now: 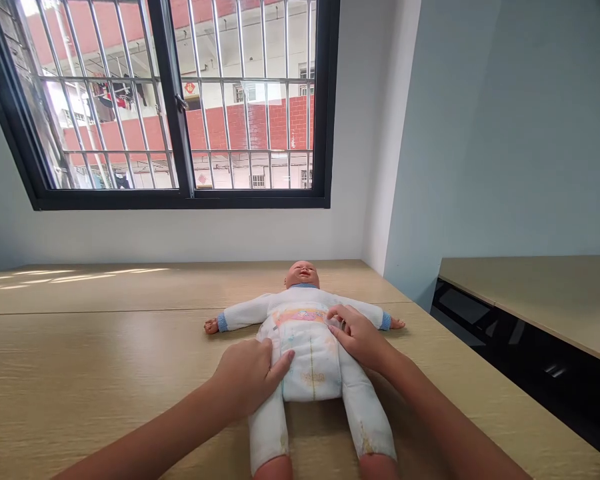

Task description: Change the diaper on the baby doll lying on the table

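Note:
A baby doll (300, 313) in a white suit with blue cuffs lies on its back on the wooden table (105, 347), arms spread, head toward the window. It wears a white diaper (311, 363). My left hand (247, 377) rests on the diaper's left side at the doll's hip, thumb stretched across the front, fingers curled round the edge. My right hand (357, 337) presses on the diaper's right side near the waistband, fingers bent and pinching at the tab area. What the fingertips grip is too small to make out.
A barred, black-framed window (180, 100) fills the wall behind the table. A pale wall corner (395, 200) stands at the right. Beyond the table's right edge is a gap and another wooden counter (540, 300) with a dark front.

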### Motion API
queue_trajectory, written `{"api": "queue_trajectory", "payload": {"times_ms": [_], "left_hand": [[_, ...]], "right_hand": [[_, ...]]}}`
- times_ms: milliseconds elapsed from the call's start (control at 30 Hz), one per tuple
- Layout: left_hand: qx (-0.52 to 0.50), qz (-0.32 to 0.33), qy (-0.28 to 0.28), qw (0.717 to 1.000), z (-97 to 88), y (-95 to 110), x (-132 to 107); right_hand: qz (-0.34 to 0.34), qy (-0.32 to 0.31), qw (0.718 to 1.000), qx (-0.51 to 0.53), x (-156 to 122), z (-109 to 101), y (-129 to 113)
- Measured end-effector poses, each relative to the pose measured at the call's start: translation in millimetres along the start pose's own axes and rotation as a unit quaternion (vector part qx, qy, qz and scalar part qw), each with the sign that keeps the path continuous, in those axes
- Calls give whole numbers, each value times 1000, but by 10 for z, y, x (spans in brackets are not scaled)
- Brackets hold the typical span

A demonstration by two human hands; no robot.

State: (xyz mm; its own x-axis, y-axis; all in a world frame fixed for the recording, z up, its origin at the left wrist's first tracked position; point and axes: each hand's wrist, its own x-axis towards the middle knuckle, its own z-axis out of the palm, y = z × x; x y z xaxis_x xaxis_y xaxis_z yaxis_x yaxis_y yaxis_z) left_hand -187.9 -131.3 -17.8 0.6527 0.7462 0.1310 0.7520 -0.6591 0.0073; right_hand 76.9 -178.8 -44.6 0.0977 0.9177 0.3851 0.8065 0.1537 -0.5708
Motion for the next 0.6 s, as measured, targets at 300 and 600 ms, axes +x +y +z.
{"api": "queue_trajectory", "payload": {"times_ms": [300, 600], "left_hand": [[-6, 6, 10, 1000, 30, -24, 7], [-11, 0, 3, 1000, -19, 18, -10]], "right_hand": [[23, -59, 994, 90, 25, -2, 77], [30, -81, 980, 178, 66, -14, 130]]}}
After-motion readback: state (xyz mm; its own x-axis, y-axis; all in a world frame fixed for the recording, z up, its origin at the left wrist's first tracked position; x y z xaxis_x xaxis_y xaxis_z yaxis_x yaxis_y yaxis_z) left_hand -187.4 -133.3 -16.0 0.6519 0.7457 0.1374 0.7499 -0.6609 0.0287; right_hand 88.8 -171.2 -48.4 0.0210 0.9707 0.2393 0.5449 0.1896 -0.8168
